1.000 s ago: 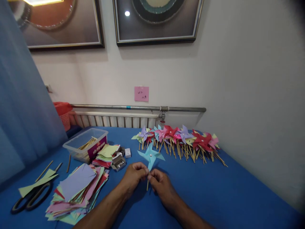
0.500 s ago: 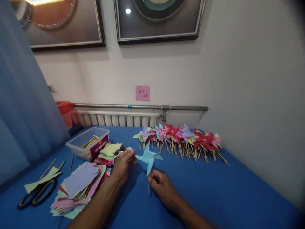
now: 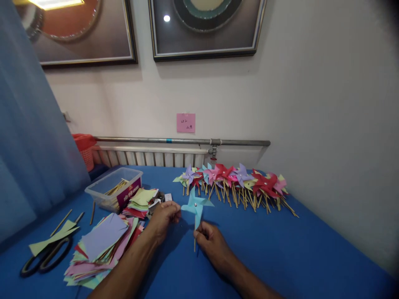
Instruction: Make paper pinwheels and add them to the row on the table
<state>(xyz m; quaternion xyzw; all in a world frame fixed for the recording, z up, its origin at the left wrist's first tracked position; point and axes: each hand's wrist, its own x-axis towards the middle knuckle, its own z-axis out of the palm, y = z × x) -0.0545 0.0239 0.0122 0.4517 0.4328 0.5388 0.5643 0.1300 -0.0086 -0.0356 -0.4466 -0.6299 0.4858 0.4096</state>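
Observation:
My right hand is closed around the thin wooden stick of a light blue paper pinwheel and holds it upright over the blue table. My left hand is just left of the pinwheel, its fingertips pinched together close to a blade; whether they touch it I cannot tell. A row of several finished pinwheels in red, pink, purple and green lies behind, near the wall.
Left of my hands lie a spread pile of coloured paper squares, a smaller stack, black scissors and loose sticks. A clear plastic box holds more sticks. A radiator and pipe run along the wall.
My left hand let go of the stick and moved left to the pinwheel's blade. My right hand kept the stick; the pinwheel's blades have turned slightly.

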